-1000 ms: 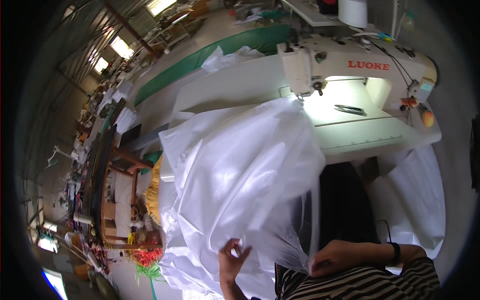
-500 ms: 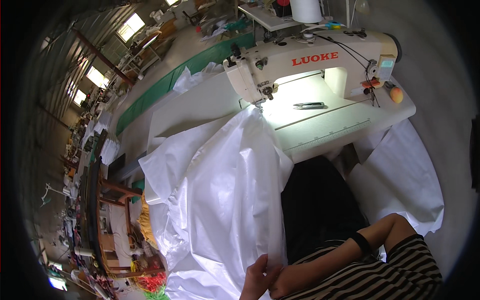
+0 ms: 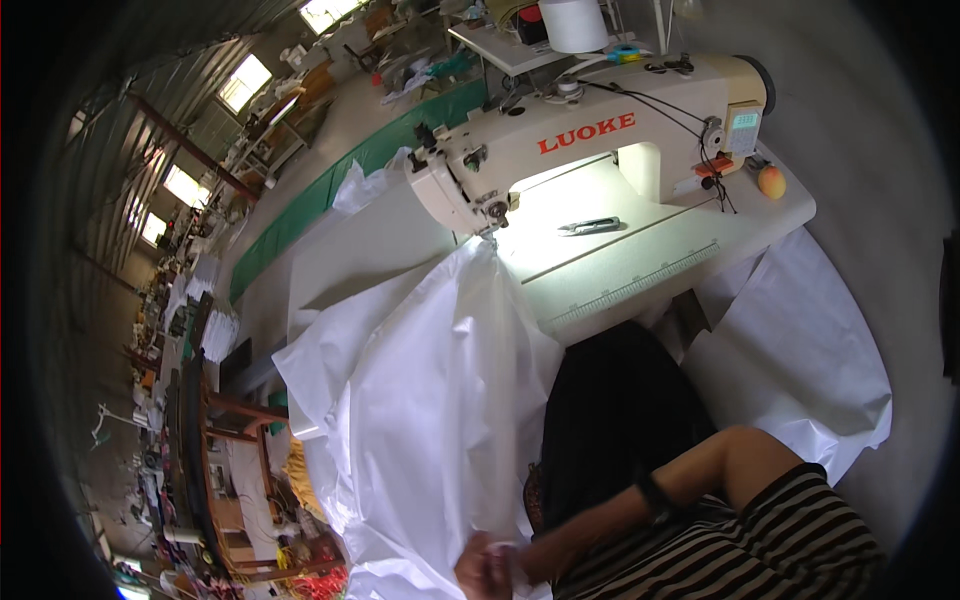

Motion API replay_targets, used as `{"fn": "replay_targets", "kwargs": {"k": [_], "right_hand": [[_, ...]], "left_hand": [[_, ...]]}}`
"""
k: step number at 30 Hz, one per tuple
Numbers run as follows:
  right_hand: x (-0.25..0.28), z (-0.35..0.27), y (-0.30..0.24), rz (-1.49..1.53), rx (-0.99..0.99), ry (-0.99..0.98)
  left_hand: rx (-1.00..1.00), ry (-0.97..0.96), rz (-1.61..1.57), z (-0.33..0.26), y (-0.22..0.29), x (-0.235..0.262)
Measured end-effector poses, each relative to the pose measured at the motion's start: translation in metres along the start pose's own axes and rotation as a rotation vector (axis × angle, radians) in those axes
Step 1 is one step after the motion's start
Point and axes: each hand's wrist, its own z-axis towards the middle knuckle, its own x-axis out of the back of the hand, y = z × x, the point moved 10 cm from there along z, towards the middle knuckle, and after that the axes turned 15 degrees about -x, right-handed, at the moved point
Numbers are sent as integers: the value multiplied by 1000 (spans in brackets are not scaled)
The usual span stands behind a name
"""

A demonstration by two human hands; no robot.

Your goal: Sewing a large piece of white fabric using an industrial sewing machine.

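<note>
A large white sheet of glossy woven fabric (image 3: 410, 400) hangs from under the presser foot of a sewing machine (image 3: 590, 120) and spreads down over the table's front edge. At its lower end, my left hand (image 3: 478, 570) is closed on the fabric, somewhat smeared by motion. My right hand (image 3: 524, 562) lies close against it; its bare forearm comes in from the right with a black band at the wrist. The right fingers are hidden or blurred. A pair of thread snips (image 3: 590, 227) rests on the lit machine bed, away from both hands.
A round yellow-orange fruit (image 3: 771, 182) sits at the right end of the machine table (image 3: 640, 270). More white fabric (image 3: 790, 350) hangs below that end. A white thread cone (image 3: 574, 25) stands behind the machine. Wooden frames (image 3: 240, 410) stand at the left.
Both hands have moved left and slightly down along the sheet's lower end. The whole view has shifted, so the machine appears further left. The fabric stays under the presser foot.
</note>
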Motion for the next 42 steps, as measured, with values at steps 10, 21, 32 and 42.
{"fn": "replay_targets", "kwargs": {"k": [10, 21, 32, 42], "right_hand": [[169, -260, 206, -50, -801, 1285], [117, -218, 82, 646, -54, 885], [77, -215, -55, -2, 185, 601], [84, -214, -16, 195, 313, 880]], "left_hand": [[205, -168, -16, -19, -57, 4], [-80, -199, 148, -10, -26, 13], [-433, -398, 50, 22, 65, -53], [-79, -450, -34, -5, 15, -65]]}}
